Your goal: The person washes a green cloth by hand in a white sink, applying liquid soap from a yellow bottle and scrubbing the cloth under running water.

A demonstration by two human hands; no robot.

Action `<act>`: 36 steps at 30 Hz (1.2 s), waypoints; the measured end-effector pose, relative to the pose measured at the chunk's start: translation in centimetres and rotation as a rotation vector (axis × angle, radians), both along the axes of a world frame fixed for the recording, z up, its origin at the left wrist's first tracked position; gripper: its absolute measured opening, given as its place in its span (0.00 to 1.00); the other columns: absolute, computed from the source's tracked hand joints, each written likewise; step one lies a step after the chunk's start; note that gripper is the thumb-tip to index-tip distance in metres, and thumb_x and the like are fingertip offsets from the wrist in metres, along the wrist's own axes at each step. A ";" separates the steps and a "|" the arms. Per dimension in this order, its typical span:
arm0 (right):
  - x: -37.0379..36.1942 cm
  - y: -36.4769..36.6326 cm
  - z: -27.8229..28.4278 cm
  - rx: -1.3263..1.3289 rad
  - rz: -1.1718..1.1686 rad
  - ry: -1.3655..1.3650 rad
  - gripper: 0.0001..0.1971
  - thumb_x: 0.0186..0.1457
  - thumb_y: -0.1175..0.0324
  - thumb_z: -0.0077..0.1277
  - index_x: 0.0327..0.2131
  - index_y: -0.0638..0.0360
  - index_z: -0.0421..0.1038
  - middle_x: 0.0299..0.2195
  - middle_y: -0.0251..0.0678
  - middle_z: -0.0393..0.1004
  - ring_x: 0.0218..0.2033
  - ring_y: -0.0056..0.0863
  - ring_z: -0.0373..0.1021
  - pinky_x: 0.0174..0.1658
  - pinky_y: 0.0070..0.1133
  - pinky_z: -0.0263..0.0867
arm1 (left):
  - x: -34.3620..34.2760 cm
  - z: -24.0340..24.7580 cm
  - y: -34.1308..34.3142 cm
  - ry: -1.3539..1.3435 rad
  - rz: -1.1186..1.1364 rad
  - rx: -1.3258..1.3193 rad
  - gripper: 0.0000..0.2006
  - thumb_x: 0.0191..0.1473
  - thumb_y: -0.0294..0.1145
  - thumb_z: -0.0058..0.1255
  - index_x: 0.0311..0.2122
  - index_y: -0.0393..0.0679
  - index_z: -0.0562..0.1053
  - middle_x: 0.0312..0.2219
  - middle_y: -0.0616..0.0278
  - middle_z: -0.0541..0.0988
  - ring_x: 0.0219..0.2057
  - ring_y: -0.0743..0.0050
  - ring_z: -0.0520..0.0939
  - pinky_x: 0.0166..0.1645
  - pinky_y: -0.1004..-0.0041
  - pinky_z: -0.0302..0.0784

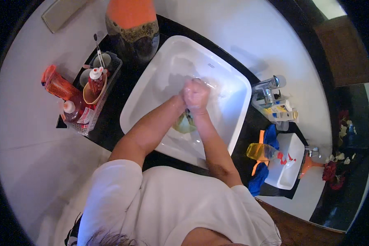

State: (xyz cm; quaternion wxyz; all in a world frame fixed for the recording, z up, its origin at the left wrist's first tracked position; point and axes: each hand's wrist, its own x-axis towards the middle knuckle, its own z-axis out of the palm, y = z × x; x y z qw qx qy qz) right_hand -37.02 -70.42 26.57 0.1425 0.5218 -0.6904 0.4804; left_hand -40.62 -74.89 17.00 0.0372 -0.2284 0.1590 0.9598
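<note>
Over the white sink (227,127), my left hand (186,97) and my right hand (198,98) are pressed tightly together. The right hand is closed and overlaps the left. The left hand's fingers look closed too, though the right hand partly covers them. Whatever they grip, if anything, is hidden. The skin looks wet. Below the wrists a pale yellow-green thing (185,124) with dark marks lies in the basin, partly covered by my forearms; it may be a cloth, but I cannot make out its kind.
Right of the sink stand a chrome faucet (267,87), a yellow-liquid bottle (259,151), a blue cloth (258,180) and a small white basin (283,174). At left, a clear basket (110,88) holds bottles and cups. A tall orange-and-dark vessel (132,30) stands behind.
</note>
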 end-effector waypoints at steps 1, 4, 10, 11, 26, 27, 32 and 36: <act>-0.9 0.0 -0.6 -0.009 -0.007 -0.006 0.15 0.45 0.70 0.48 0.08 0.58 0.60 0.11 0.43 0.61 0.14 0.37 0.60 0.18 0.28 0.56 | 0.2 0.7 -0.1 -0.025 -0.034 -0.035 0.07 0.48 0.34 0.41 0.31 0.45 0.70 0.27 0.58 0.75 0.27 0.67 0.75 0.34 0.67 0.71; -7.3 1.9 -3.8 -0.017 -0.293 -0.168 0.17 0.48 0.69 0.46 0.09 0.59 0.62 0.10 0.38 0.62 0.11 0.32 0.59 0.17 0.26 0.55 | -0.2 2.3 0.6 -0.100 -0.146 -0.113 0.08 0.47 0.34 0.42 0.31 0.44 0.70 0.26 0.57 0.74 0.27 0.65 0.75 0.34 0.65 0.71; -1.6 0.0 0.0 -0.060 -0.136 -0.161 0.11 0.45 0.70 0.50 0.12 0.59 0.68 0.12 0.38 0.67 0.12 0.29 0.62 0.18 0.25 0.58 | -1.6 -3.2 -0.9 0.101 0.160 0.136 0.10 0.47 0.36 0.44 0.30 0.41 0.70 0.26 0.57 0.74 0.27 0.63 0.75 0.35 0.63 0.72; -0.8 -0.1 0.6 -0.079 -0.028 0.027 0.11 0.44 0.71 0.50 0.12 0.59 0.68 0.12 0.38 0.67 0.12 0.30 0.63 0.19 0.26 0.58 | -1.3 -2.4 -0.6 0.048 0.094 0.065 0.11 0.47 0.37 0.44 0.31 0.40 0.70 0.27 0.56 0.74 0.28 0.62 0.75 0.36 0.63 0.71; -10.1 3.4 -1.5 -0.014 0.063 -1.183 0.23 0.54 0.52 0.39 0.40 0.65 0.67 0.37 0.37 0.69 0.38 0.24 0.65 0.43 0.21 0.59 | 2.1 8.9 -4.5 0.077 -0.336 -1.474 0.25 0.42 0.49 0.53 0.39 0.37 0.68 0.30 0.58 0.74 0.30 0.74 0.74 0.34 0.75 0.71; -10.1 3.6 -1.4 -0.163 0.143 -1.360 0.24 0.54 0.51 0.40 0.42 0.64 0.66 0.38 0.37 0.69 0.40 0.23 0.64 0.45 0.21 0.58 | 2.1 9.1 -4.5 0.089 -0.279 -1.404 0.25 0.42 0.47 0.53 0.40 0.38 0.67 0.30 0.59 0.74 0.30 0.75 0.74 0.33 0.75 0.71; -6.4 4.0 0.7 0.435 0.401 -1.259 0.24 0.48 0.55 0.47 0.45 0.62 0.63 0.39 0.36 0.69 0.40 0.24 0.64 0.45 0.20 0.58 | 4.0 10.8 -7.8 0.274 0.255 -0.758 0.17 0.44 0.42 0.53 0.37 0.43 0.69 0.26 0.62 0.73 0.28 0.73 0.75 0.33 0.71 0.72; -6.1 7.2 -1.2 0.899 0.451 -0.765 0.23 0.41 0.60 0.53 0.42 0.62 0.67 0.38 0.38 0.70 0.39 0.25 0.64 0.44 0.20 0.58 | 4.2 11.8 -8.8 0.169 0.492 -0.481 0.14 0.44 0.41 0.53 0.35 0.46 0.70 0.25 0.62 0.73 0.27 0.70 0.74 0.35 0.68 0.72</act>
